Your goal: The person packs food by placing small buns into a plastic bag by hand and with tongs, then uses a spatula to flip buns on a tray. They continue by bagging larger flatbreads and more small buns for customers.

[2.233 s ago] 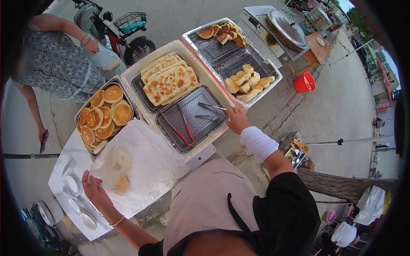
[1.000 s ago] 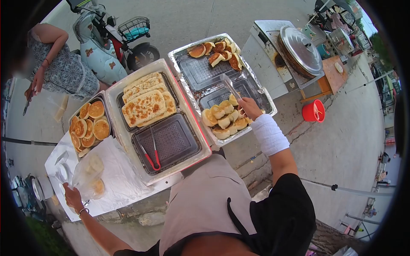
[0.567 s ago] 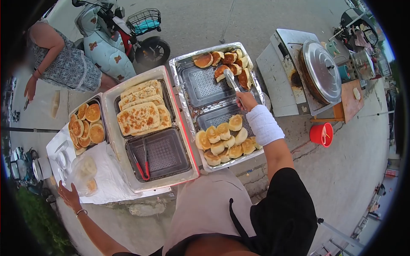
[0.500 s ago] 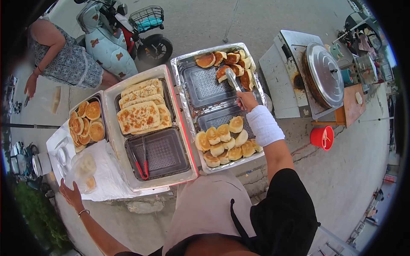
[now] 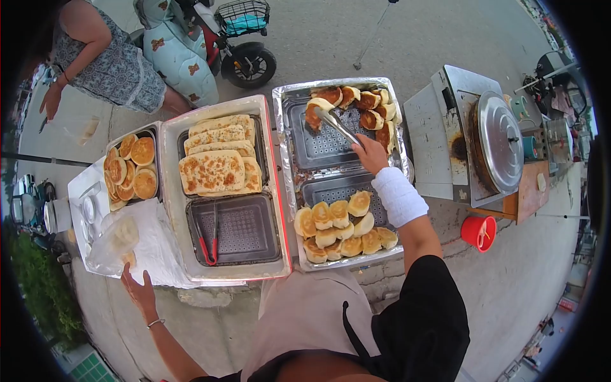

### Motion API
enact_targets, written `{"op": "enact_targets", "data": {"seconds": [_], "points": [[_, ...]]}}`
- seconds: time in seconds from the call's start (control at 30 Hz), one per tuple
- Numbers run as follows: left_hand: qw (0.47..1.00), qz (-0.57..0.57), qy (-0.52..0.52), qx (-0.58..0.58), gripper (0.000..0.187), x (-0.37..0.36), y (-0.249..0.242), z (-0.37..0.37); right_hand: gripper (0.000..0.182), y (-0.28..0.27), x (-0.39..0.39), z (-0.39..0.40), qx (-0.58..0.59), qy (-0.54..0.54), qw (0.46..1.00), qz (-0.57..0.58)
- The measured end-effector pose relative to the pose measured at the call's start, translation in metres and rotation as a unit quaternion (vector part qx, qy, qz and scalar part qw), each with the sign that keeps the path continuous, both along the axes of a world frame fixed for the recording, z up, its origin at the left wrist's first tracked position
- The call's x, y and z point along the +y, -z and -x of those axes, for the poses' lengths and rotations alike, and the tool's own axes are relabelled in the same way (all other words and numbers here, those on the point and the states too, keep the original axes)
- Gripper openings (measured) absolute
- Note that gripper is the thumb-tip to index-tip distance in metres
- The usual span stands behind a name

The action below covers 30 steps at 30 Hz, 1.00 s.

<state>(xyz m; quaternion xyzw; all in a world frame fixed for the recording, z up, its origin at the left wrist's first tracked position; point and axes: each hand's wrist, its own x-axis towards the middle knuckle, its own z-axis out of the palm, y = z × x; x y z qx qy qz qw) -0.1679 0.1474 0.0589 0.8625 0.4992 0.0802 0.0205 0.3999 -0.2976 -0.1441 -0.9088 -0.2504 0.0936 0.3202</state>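
Note:
My right hand (image 5: 370,154), its wrist wrapped in a white towel (image 5: 400,196), grips metal tongs (image 5: 340,127). The tongs' tips are at a browned, pan-fried bun (image 5: 313,116), over the upper section of a foil-edged tray (image 5: 278,146). More browned buns (image 5: 369,100) line the back and right of that section; paler buns (image 5: 340,213) fill much of the lower one. At the lower left, my left hand (image 5: 140,290) is open, fingers spread, holding nothing. Just beyond its fingertips lies a clear plastic bag (image 5: 114,239) with pale food inside.
A white box (image 5: 168,137) holds flatbreads (image 5: 213,172) and red-handled tongs (image 5: 209,248). Round cakes (image 5: 143,151) sit left of it. A lidded griddle (image 5: 499,140) and red bucket (image 5: 478,233) stand right. A person (image 5: 111,57) stands by a scooter (image 5: 248,65).
My right hand and tongs have swung left within the tray, bringing a browned bun along. My left hand has shifted right, still open. The whole view has also shifted slightly.

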Motion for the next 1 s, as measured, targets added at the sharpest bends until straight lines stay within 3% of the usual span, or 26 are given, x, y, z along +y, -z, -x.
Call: {"op": "enact_targets", "data": {"seconds": [0.23,0.27,0.57,0.7,0.8,1.0], "points": [[0.999,0.042,-0.007,0.002,0.060,-0.039,0.000,-0.001,0.036,-0.008,0.074,-0.055,-0.113,-0.107,0.986,0.067],[0.999,0.049,-0.012,-0.002,0.060,-0.043,0.001,-0.001,0.036,-0.010,0.078,-0.060,-0.077,-0.112,0.983,0.123],[0.997,0.070,0.006,-0.008,0.061,-0.051,0.011,-0.004,0.041,-0.031,0.055,-0.036,-0.075,-0.054,0.988,0.121],[0.997,0.073,0.016,-0.021,0.061,-0.046,0.020,-0.006,0.037,-0.018,0.004,-0.004,0.018,0.063,0.997,0.051],[0.996,0.082,0.024,-0.022,0.060,-0.046,0.029,-0.010,0.034,0.010,-0.016,0.001,0.161,0.102,0.981,-0.026],[0.994,0.097,0.037,-0.031,0.060,-0.056,0.029,-0.028,0.032,0.031,0.027,-0.003,0.300,0.196,0.922,-0.148]]}}
